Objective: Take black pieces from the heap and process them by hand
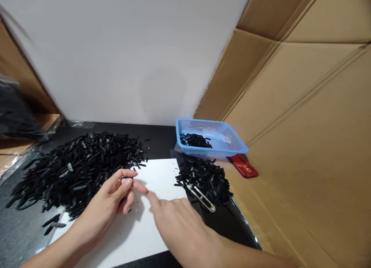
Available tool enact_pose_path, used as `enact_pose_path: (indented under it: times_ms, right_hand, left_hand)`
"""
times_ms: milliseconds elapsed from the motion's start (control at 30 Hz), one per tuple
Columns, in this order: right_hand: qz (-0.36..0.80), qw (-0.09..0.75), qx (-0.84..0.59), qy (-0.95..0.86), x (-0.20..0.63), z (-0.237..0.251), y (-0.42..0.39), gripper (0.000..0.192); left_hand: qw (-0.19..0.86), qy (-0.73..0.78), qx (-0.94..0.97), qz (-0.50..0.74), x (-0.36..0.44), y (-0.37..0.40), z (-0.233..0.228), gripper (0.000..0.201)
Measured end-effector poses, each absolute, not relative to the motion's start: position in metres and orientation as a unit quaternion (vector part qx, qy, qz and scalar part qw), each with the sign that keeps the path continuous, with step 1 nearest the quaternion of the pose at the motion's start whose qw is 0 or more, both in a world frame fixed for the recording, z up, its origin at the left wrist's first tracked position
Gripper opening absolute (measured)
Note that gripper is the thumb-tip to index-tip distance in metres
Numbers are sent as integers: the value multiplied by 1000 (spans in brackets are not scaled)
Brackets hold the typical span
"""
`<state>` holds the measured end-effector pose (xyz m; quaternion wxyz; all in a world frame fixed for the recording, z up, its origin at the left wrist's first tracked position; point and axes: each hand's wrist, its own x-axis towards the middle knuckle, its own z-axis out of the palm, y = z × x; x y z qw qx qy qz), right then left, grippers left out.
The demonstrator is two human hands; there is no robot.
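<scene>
My left hand (116, 194) is closed over the white sheet (156, 169), its thumb and fingers pinching a small black strip-like piece (127, 178). My right hand (179, 217) comes in from the right with its fingers bent. Its forefinger tip meets a fingertip of my left hand. Whatever may be in the right hand's grip is hidden. Left of the sheet, and partly on it, lies a large pile of black pieces (95, 159). A smaller heap of black pieces (203, 177) lies to the right, with a silver slotted metal tool (204, 200) resting against its front.
A blue perforated basket (240, 148) with some black pieces inside stands at the back right. Beside it lies a red packet (245, 167) with gold marking. Cardboard (304, 125) walls the right side, and a pale panel (130, 67) rises behind. Dark plastic wrapping (17, 109) sits far left.
</scene>
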<state>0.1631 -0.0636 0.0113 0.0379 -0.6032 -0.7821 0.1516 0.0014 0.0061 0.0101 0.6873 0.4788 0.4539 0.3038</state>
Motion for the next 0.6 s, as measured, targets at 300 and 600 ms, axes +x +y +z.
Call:
enact_pose_path:
  times_ms: [300,600]
  right_hand:
    - [70,63,-669,-737,195,30,-50,37]
    - [425,461,-536,-566,170,-15,-33,21]
  left_hand:
    - [668,456,529,256,2,8,5,33]
    - [644,406,581,288,-2,0,7,22]
